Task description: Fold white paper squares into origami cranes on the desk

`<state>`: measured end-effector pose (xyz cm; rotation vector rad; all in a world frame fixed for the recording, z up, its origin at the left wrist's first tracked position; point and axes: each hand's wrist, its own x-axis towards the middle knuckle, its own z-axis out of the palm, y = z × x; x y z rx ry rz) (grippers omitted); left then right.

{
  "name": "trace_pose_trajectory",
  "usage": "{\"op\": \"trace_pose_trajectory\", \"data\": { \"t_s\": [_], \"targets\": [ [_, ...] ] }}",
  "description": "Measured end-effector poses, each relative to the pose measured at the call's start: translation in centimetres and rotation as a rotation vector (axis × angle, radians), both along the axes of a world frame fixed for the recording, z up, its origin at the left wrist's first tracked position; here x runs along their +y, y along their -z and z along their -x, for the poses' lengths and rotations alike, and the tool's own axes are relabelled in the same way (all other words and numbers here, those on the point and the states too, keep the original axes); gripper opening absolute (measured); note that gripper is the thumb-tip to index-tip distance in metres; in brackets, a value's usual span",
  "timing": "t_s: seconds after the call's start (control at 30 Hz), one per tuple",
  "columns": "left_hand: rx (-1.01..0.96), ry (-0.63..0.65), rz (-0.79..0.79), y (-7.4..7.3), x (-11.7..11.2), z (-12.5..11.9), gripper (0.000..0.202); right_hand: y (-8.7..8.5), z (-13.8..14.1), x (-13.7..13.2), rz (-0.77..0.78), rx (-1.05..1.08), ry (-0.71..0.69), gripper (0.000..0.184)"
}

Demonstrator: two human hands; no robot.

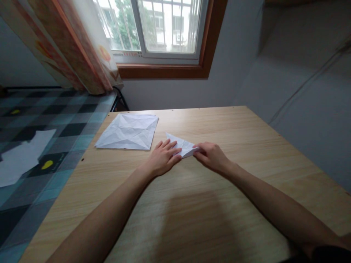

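A small piece of folded white paper (184, 145), roughly triangular, lies on the wooden table (214, 128) between my hands. My left hand (163, 156) rests on its left part with the fingers stretched out flat. At the paper's right corner, my right hand (211, 155) pinches the edge between thumb and fingers. Part of the paper is hidden under my left fingers. Further left, a larger creased white sheet (128, 131) lies flat near the table's far left corner, touched by neither hand.
On the left, a bed with a checked cover (63, 162) adjoins the table and bears loose white paper (26, 157). A window (170, 29) and a curtain (79, 44) are behind. A cable (304, 82) runs along the right wall.
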<state>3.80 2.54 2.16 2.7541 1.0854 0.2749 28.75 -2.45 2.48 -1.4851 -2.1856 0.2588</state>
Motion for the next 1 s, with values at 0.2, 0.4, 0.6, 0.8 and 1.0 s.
{"op": "trace_pose_trajectory", "data": {
  "t_s": [0.2,0.4,0.6,0.8,1.0],
  "targets": [
    [-0.043,-0.012,-0.045,0.4,-0.1,-0.3,0.038,1.6,0.1,1.7,-0.044,0.151,0.156,0.036],
    [-0.053,-0.023,-0.090,0.6,-0.3,-0.5,0.046,2.1,0.0,1.9,-0.172,-0.019,0.086,0.030],
    [0.012,0.019,-0.123,0.6,-0.3,-0.5,0.042,2.3,1.9,1.6,-0.103,0.115,-0.171,0.085],
    [0.018,0.016,-0.100,0.4,-0.3,-0.3,0.041,2.8,4.7,2.6,0.077,0.001,-0.278,0.094],
    [0.022,0.000,-0.100,0.4,-0.3,-0.2,0.040,2.4,3.0,2.1,0.074,-0.230,-0.228,0.089]
  ]
}}
